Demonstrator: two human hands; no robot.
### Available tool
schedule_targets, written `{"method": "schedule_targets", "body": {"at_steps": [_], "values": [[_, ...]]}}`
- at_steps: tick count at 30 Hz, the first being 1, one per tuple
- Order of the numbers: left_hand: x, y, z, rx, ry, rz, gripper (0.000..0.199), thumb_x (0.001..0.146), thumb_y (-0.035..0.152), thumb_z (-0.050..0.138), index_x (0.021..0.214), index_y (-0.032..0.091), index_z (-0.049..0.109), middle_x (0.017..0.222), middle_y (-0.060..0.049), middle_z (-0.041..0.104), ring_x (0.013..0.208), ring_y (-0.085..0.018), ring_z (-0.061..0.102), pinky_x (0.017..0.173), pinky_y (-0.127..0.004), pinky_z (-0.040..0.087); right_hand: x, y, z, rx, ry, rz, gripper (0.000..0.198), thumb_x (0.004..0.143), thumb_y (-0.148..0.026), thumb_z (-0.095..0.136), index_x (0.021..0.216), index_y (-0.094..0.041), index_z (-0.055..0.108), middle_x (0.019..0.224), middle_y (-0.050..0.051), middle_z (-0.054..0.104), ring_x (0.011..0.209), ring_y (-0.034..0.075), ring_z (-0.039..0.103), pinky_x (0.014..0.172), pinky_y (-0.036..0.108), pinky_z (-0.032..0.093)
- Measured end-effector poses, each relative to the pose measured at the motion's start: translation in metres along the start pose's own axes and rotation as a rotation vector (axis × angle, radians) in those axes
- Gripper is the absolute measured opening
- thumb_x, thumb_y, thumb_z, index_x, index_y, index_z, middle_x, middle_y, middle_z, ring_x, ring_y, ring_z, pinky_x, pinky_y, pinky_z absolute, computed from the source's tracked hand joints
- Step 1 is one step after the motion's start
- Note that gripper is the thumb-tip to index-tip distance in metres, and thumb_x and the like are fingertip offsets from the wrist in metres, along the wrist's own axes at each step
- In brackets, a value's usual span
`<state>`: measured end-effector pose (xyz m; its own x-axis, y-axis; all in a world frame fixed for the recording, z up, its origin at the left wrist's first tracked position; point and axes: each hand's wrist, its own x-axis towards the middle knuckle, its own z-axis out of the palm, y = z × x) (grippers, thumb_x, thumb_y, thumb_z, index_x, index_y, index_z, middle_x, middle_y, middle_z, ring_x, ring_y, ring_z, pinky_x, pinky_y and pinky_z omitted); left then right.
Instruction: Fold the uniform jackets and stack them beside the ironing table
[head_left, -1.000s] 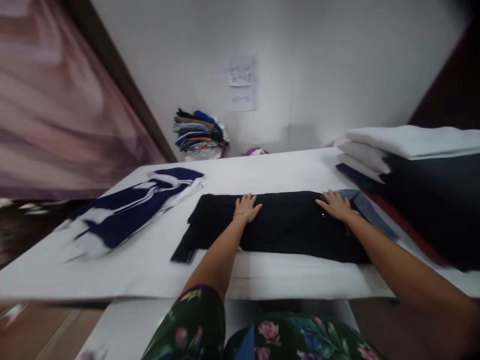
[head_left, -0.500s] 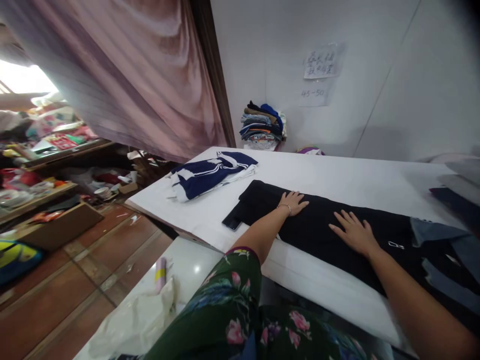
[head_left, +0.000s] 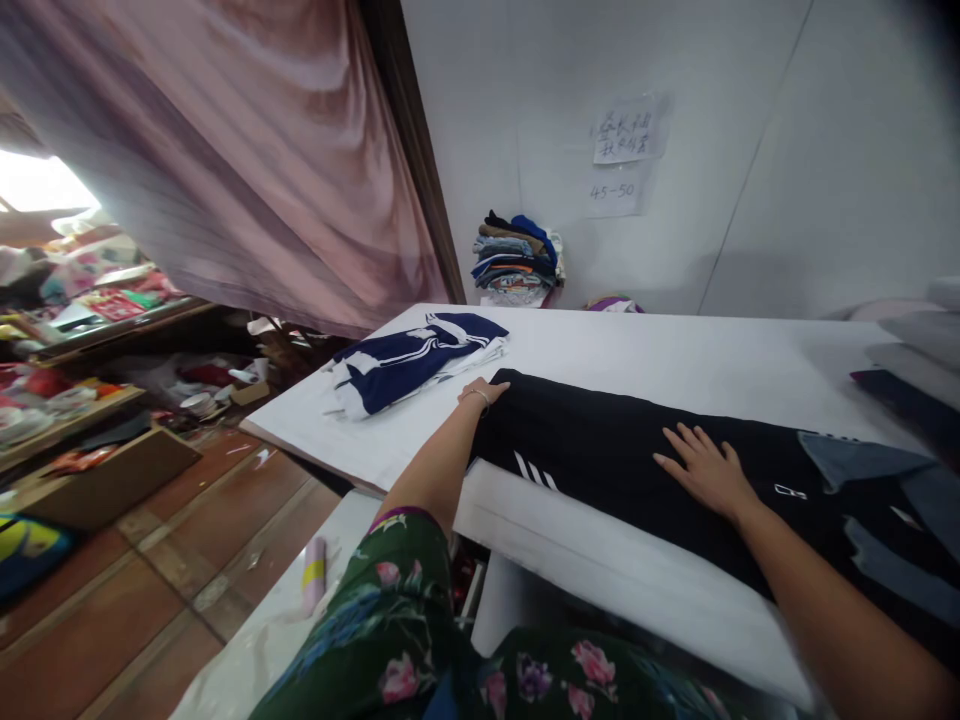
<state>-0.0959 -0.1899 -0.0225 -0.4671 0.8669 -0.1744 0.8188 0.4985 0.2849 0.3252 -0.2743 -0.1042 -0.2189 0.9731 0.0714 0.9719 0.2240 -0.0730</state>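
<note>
Left grip (head_left: 481,389) partly hides the black garment (head_left: 592,430).

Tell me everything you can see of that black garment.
The black garment looks like matte cloth, laid long and flat on the white table. Three slanted white stripes show by its near edge, toward the left; a small pale mark sits further right. Whether the bluish patches there belong to it is unclear. The left hand touches its left end; the right hand rests spread on top.
</note>
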Motion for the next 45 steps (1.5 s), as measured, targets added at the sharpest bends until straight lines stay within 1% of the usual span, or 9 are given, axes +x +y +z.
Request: {"method": "schedule_targets", "body": {"at_steps": [11,20,23,25,28,31,37,41,45], "values": [[0.01,0.005,0.004,0.024,-0.049,0.05,0.079,0.061,0.065,0.068,0.119,0.012,0.058,0.126,-0.018,0.058,0.111,-0.032,0.058,0.084,-0.034,0.048,0.0,-0.002,-0.003,0.027,-0.024,0.018,0.069,0.088,-0.065,0.02,0.142,-0.027,0.035,0.151,0.005,0.028,0.14,0.027,0.02,0.109,0.056,0.019],[0.002,0.009,0.005,0.091,-0.026,0.087,0.067,0.069,0.05,0.069,0.124,0.014,0.05,0.125,-0.016,0.058,0.114,-0.028,0.056,0.087,-0.032,0.047,0.001,-0.004,-0.006,0.065,-0.018,0.015,0.07,0.087,-0.067,0.019,0.142,-0.027,0.035,0.151,0.005,0.028,0.14,0.027,0.018,0.109,0.056,0.017],[-0.008,0.017,0.002,0.142,0.022,0.093,0.07,0.071,0.047,0.068,0.129,0.014,0.045,0.131,-0.018,0.053,0.121,-0.032,0.05,0.093,-0.039,0.044,0.001,-0.005,-0.009,0.072,-0.022,0.0,0.071,0.088,-0.067,0.019,0.143,-0.025,0.034,0.152,0.006,0.027,0.14,0.028,0.017,0.109,0.056,0.017],[-0.019,0.026,0.003,0.199,0.136,0.193,0.07,0.075,0.045,0.064,0.134,0.015,0.04,0.137,-0.018,0.047,0.128,-0.033,0.041,0.099,-0.045,0.038,0.001,-0.005,-0.01,0.08,-0.026,0.0,0.071,0.088,-0.067,0.019,0.143,-0.025,0.034,0.152,0.006,0.027,0.14,0.029,0.017,0.109,0.056,0.016],[-0.04,0.038,0.014,0.248,0.27,0.495,0.062,0.085,0.046,0.051,0.138,0.017,0.037,0.145,-0.013,0.039,0.135,-0.027,0.031,0.108,-0.042,0.028,0.002,-0.005,-0.012,0.095,-0.043,0.01,0.072,0.087,-0.068,0.02,0.143,-0.025,0.033,0.152,0.007,0.026,0.14,0.03,0.017,0.109,0.057,0.015],[-0.059,0.039,0.035,0.3,0.193,0.704,0.06,0.088,0.052,0.043,0.14,0.022,0.037,0.151,-0.006,0.03,0.139,-0.024,0.022,0.113,-0.042,0.016,0.001,-0.004,-0.014,0.106,-0.058,0.013,0.072,0.087,-0.069,0.019,0.144,-0.026,0.033,0.152,0.006,0.025,0.14,0.03,0.016,0.109,0.057,0.015],[-0.062,0.028,0.056,0.325,-0.001,0.668,0.059,0.09,0.056,0.037,0.139,0.025,0.04,0.151,-0.006,0.03,0.139,-0.026,0.021,0.113,-0.049,0.009,0.001,-0.003,-0.015,0.107,-0.062,0.017,0.072,0.087,-0.068,0.019,0.144,-0.026,0.032,0.153,0.006,0.025,0.14,0.03,0.016,0.109,0.057,0.014],[-0.067,0.027,0.044,0.139,0.038,0.674,0.049,0.091,0.048,0.039,0.132,0.022,0.049,0.147,-0.005,0.037,0.136,-0.022,0.029,0.113,-0.041,0.02,0.001,-0.002,-0.013,0.104,-0.06,0.016,0.072,0.087,-0.068,0.019,0.144,-0.026,0.032,0.153,0.006,0.025,0.14,0.03,0.016,0.109,0.057,0.014],[-0.086,0.011,0.028,0.006,0.087,0.834,0.04,0.087,0.036,0.049,0.123,0.022,0.057,0.134,-0.003,0.053,0.126,-0.019,0.044,0.109,-0.034,0.032,0.001,0.0,-0.013,0.11,-0.069,0.017,0.072,0.087,-0.068,0.019,0.144,-0.026,0.031,0.153,0.005,0.024,0.14,0.032,0.016,0.11,0.057,0.013]]}}
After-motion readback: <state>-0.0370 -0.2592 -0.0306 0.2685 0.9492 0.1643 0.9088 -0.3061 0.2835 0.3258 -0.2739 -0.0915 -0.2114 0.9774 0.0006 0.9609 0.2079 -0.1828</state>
